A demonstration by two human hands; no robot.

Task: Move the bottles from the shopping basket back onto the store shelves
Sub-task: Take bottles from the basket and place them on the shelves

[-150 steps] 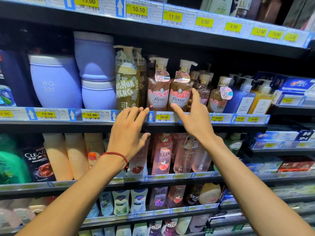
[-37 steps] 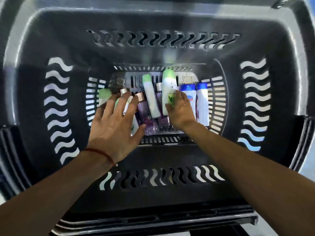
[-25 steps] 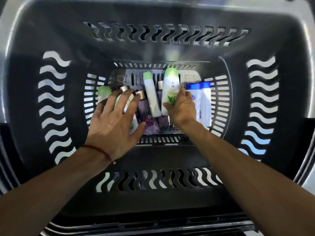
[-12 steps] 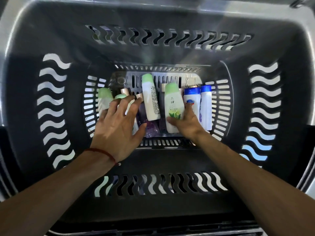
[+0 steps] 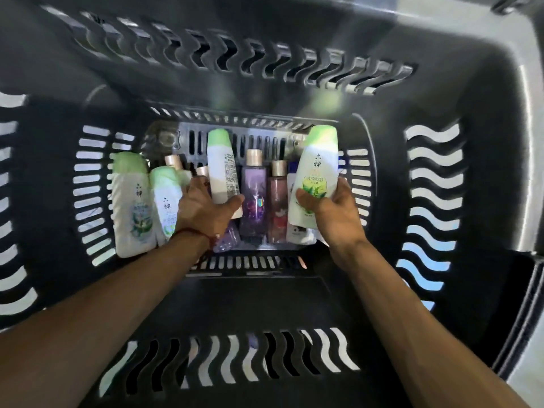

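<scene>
Scene: A person reaches both arms deep into a dark slotted shopping basket (image 5: 265, 301), seen from directly above. The store shelves are out of view.
Where the bottles are: All lie on the basket floor or just above it. Two white bottles (image 5: 131, 201) with green caps rest side by side at the left. A purple bottle (image 5: 253, 192) and a pink bottle (image 5: 278, 201) lie between the hands.
Left hand: The left hand (image 5: 203, 210), a red cord (image 5: 191, 232) at its wrist, is wrapped round the lower end of the back-label bottle (image 5: 222, 169), thumb across the front.
Right hand: The right hand (image 5: 335, 213) is clamped round the lower body of the leaf-label bottle (image 5: 316, 172), which tilts with its cap toward the far wall and appears to be raised off the pile.
Hands together or apart: Apart, one bottle in each.
Handling: These look like stiff plastic toiletry bottles with smooth, likely slippery sides. If full, they should be moderately heavy for one hand, though unlikely to break.
Where to hold: Around the flat middle of the body, fingers behind and thumb in front. The rounded cap end offers less purchase.
Step in hand: Probably lifting this pair out for the shelves.
Unclear: More bottles may lie under the right hand; shadow and motion blur hide them.
</scene>
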